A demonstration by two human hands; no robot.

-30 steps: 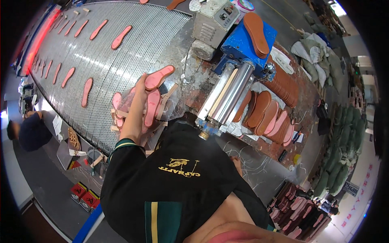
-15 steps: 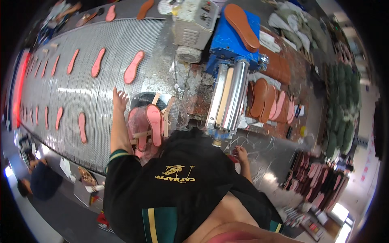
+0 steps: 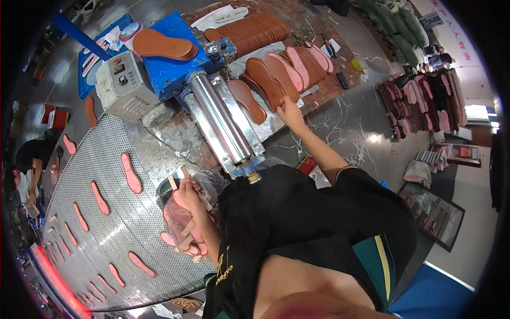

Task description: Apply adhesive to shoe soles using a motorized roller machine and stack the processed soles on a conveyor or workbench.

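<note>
My right hand (image 3: 290,114) is at the near end of a brown insole (image 3: 264,80), its fingers closed on the tip. Beside that insole, brown and pink ones lean together in a row. My left hand (image 3: 190,192) is over a pile of pink insoles (image 3: 186,223) with light strips among them, partly inside clear netting or film. Its fingers are curled against a pink insole at the top of the pile, most of which the hand hides. Between my arms stands a roller machine with shiny metal rollers (image 3: 220,119).
Pink insoles lie spaced out on the mesh conveyor belt (image 3: 119,234) at left. Brown insoles rest on the machine's blue housing (image 3: 171,66), beside a grey control box (image 3: 123,82). A long brown stack (image 3: 260,34) lies on the worktable. A loaded rack (image 3: 422,103) stands at right.
The view has swung to the right. My right hand has moved up from beside my body to the brown insoles. My left hand has come from above the belt to the pink pile, fingers now curled.
</note>
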